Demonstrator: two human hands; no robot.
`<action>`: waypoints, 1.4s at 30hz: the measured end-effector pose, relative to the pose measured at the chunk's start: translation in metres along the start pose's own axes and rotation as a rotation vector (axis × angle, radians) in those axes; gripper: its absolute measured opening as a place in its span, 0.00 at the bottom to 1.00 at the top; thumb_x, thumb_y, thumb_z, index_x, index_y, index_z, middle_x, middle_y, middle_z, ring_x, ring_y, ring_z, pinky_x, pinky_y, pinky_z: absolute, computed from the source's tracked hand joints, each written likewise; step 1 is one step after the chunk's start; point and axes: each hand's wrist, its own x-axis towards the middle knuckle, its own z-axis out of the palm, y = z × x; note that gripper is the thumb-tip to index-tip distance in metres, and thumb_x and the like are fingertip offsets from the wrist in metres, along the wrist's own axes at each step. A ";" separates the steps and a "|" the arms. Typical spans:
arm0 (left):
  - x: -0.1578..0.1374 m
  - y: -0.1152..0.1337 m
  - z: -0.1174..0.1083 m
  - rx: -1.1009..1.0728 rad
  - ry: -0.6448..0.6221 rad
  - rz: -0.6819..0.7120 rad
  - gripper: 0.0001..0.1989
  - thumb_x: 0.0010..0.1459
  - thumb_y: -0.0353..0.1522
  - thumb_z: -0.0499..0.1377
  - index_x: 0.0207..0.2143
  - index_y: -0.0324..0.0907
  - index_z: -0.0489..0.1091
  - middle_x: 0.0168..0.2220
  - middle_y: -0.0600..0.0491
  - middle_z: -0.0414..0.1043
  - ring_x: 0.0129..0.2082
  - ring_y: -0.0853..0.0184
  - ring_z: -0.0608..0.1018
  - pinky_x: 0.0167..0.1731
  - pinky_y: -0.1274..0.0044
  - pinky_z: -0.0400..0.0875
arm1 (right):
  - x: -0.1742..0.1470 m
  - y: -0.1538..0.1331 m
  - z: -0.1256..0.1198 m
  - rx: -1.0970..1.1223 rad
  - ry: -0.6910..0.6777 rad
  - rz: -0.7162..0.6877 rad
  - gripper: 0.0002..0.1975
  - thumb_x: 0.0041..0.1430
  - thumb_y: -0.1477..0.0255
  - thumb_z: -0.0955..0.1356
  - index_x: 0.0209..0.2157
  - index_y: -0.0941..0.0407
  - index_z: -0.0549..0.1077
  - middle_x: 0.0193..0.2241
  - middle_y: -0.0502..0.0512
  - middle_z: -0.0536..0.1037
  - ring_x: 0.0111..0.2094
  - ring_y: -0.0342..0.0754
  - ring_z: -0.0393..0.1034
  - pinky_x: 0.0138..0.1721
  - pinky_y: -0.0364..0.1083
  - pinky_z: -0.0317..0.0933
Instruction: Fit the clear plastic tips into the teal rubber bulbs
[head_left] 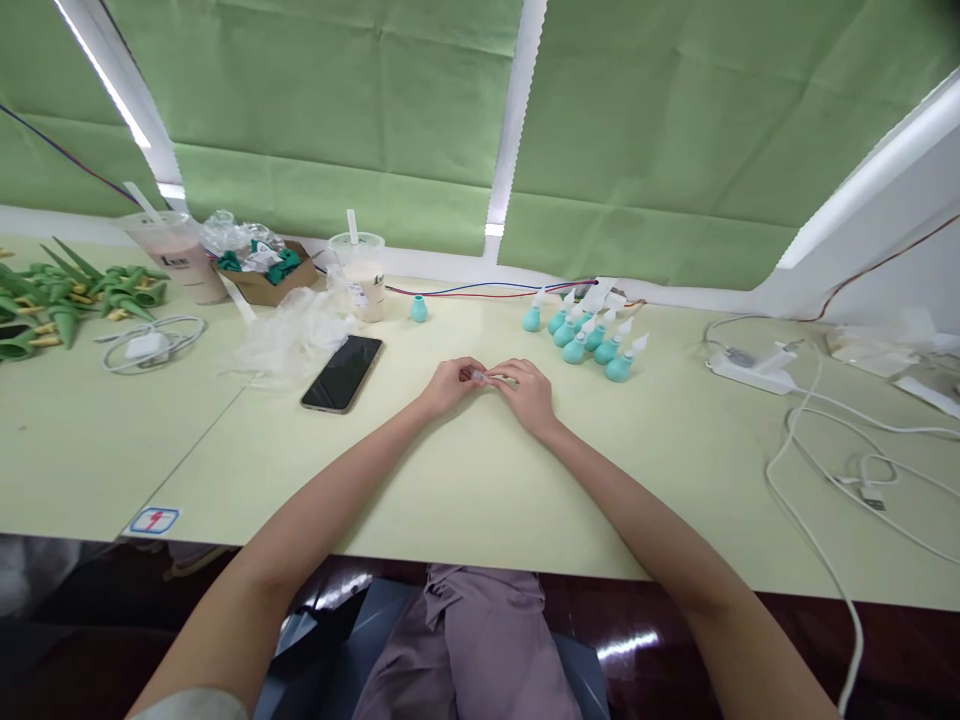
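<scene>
My left hand (451, 386) and my right hand (527, 391) meet over the middle of the table, fingertips closed. Pinched between them is a small clear plastic piece (480, 376); its exact kind is too small to tell, and fingers cover part of it. Beyond my hands, one turquoise bulb (419, 309) stands upright without a tip. To the right of my right hand is a group of several turquoise bulbs (619, 367), each topped with a white, flame-shaped tip (640, 343).
A phone (343, 374) lies left of my hands, beside crumpled clear plastic bags (289, 335). Drink cups (360, 275) and a small cardboard box (274, 287) stand behind. Green pointed pieces (67, 290) are piled far left. A power strip (752, 372) and white cables (795, 440) lie right.
</scene>
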 end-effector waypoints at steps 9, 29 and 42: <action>0.002 0.000 -0.004 -0.270 -0.113 -0.072 0.20 0.49 0.44 0.60 0.38 0.37 0.72 0.37 0.47 0.75 0.35 0.67 0.74 0.39 0.74 0.68 | 0.001 0.003 -0.002 0.057 0.007 0.023 0.08 0.56 0.63 0.66 0.34 0.48 0.78 0.33 0.49 0.77 0.36 0.47 0.67 0.39 0.46 0.59; 0.000 0.010 -0.003 -0.229 0.071 -0.098 0.25 0.41 0.45 0.65 0.37 0.36 0.74 0.37 0.45 0.77 0.36 0.62 0.76 0.40 0.71 0.70 | 0.008 0.012 0.005 0.788 -0.142 0.408 0.24 0.44 0.59 0.72 0.43 0.54 0.74 0.38 0.55 0.77 0.33 0.47 0.73 0.40 0.49 0.67; -0.004 0.020 -0.005 -0.063 0.092 0.008 0.13 0.51 0.37 0.59 0.37 0.41 0.76 0.41 0.47 0.73 0.41 0.63 0.74 0.43 0.72 0.67 | 0.009 0.013 -0.001 1.031 -0.194 0.615 0.18 0.41 0.64 0.75 0.35 0.57 0.78 0.32 0.55 0.80 0.33 0.47 0.75 0.39 0.47 0.70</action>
